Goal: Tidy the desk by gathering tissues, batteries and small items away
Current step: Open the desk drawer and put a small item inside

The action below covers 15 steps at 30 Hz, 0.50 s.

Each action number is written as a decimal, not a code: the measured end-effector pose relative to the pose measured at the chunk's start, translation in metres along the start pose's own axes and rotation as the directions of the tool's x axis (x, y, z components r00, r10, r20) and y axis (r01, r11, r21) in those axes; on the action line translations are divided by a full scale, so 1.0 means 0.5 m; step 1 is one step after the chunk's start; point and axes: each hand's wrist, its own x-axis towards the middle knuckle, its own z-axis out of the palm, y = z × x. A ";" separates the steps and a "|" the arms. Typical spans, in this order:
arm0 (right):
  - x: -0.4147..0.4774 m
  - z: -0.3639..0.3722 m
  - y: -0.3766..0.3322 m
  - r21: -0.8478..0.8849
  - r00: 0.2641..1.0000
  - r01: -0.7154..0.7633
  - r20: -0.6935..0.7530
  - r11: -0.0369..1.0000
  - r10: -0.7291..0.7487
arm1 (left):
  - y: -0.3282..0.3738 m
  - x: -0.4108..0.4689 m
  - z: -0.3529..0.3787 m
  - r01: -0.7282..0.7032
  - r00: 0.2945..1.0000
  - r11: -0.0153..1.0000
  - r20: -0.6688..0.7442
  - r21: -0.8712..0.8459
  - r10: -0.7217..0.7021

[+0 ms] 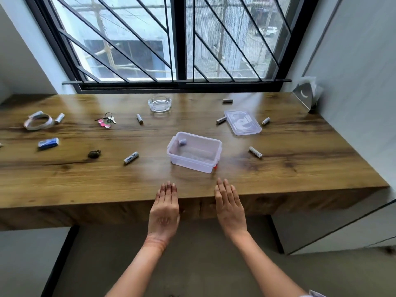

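Left hand (164,207): nearest to me, palm down over the near edge of the desk (64,185), fingers straight and together, holding nothing.
Right hand (229,207): just beside it, equally flat and empty, fingertips a little further onto the wood.
Clear box (192,165): dead ahead of both hands, lid off, with one small bluish item (182,142) in its far-left corner.
Lid (242,122): lying flat beyond the box, to the right.
Labelled battery (131,157): forward and left of my left hand, level with the box. Its long axis runs diagonally, near end left, far end right.
Right battery (255,151): forward and right of my right hand, tilted the other way — far end left, near end right.
Reach, as I judge it: each hand has its own battery on its own side, and the box sits between them — no crossing needed.
Further off: more batteries towards the window, keys (106,120), tape roll (38,122), a blue packet (48,143).
Tissues (305,94): far right corner, in a holder by the wall.
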 end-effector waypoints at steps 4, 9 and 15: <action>0.000 -0.046 -0.007 0.126 0.999 -0.043 0.020 0.991 0.041 | -0.012 -0.008 -0.030 0.056 0.998 0.994 0.028 -0.099 -0.053; 0.068 -0.094 -0.020 0.265 0.984 -0.001 -0.170 0.964 0.048 | -0.029 0.033 -0.075 0.082 0.985 0.977 -0.133 -0.198 -0.110; 0.273 -0.110 -0.045 0.301 0.971 0.010 -0.229 0.954 0.062 | -0.087 0.190 -0.108 0.085 0.955 0.948 -0.246 -0.308 -0.165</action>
